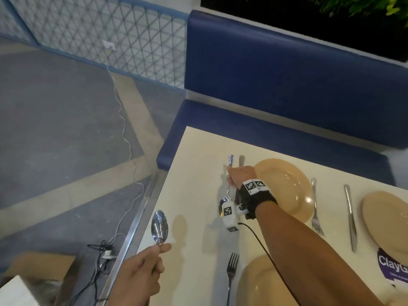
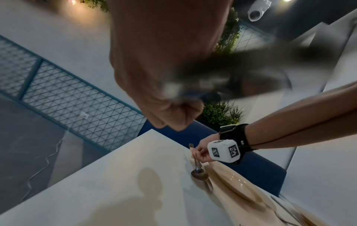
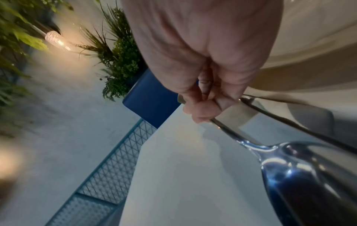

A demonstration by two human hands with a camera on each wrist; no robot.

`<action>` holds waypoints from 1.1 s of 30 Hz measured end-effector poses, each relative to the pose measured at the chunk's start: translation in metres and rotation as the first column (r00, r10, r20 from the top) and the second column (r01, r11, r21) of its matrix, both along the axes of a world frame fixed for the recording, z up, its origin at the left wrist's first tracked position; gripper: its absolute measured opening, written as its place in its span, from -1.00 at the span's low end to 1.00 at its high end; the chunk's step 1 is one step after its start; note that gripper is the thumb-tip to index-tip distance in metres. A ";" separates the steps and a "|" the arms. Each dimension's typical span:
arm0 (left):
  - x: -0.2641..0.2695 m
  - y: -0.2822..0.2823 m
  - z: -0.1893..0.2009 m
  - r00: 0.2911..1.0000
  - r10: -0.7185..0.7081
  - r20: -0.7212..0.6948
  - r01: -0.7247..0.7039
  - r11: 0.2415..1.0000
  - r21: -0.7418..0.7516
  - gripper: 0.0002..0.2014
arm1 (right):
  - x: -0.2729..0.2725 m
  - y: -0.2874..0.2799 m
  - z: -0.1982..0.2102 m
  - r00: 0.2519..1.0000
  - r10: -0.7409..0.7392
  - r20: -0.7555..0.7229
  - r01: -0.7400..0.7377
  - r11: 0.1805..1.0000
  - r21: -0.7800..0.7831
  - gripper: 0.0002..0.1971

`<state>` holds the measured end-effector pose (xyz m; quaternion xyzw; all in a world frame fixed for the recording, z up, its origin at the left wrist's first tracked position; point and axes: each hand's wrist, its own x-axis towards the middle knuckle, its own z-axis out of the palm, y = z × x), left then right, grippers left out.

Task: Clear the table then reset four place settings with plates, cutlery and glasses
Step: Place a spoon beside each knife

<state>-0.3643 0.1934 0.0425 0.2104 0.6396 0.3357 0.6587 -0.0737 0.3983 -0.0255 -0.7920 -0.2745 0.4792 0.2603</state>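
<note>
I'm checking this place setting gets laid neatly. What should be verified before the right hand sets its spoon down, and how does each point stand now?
1. Right hand grips its spoon by the handle: ok.
2. Spoon's bowl low at the table, handle raised: ok.
3. It goes beside the knife next to the far plate: ok, though the hand hides most of the knife.
4. Spoon lined up with the knife: cannot tell.
5. Left hand holds a second spoon off the near table edge, out of the way: ok.
6. Fork already on the plate's other side: ok.
</note>
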 end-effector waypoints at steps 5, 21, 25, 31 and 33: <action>0.018 0.014 0.003 0.996 -0.042 0.073 0.037 0.997 0.061 -0.67 | 0.003 0.012 -0.018 0.998 -0.016 0.064 0.017 1.000 -0.015 -0.78; -0.003 0.014 -0.010 0.994 -0.085 0.076 0.082 0.996 0.039 -0.72 | -0.018 0.019 -0.020 0.764 0.301 0.571 -0.209 0.952 -0.223 -0.84; -0.005 0.015 -0.008 0.995 -0.077 0.067 0.073 0.996 0.052 -0.71 | -0.011 0.027 -0.023 0.792 0.257 0.554 -0.178 0.965 -0.192 -0.54; -0.009 0.016 -0.006 0.995 -0.077 0.061 0.074 0.996 0.048 -0.72 | -0.002 0.037 -0.022 0.804 0.227 0.550 -0.150 0.972 -0.181 -0.66; -0.009 0.015 -0.006 0.996 -0.072 0.059 0.070 0.997 0.045 -0.72 | 0.001 0.039 -0.022 0.804 0.227 0.550 -0.150 0.972 -0.181 -0.69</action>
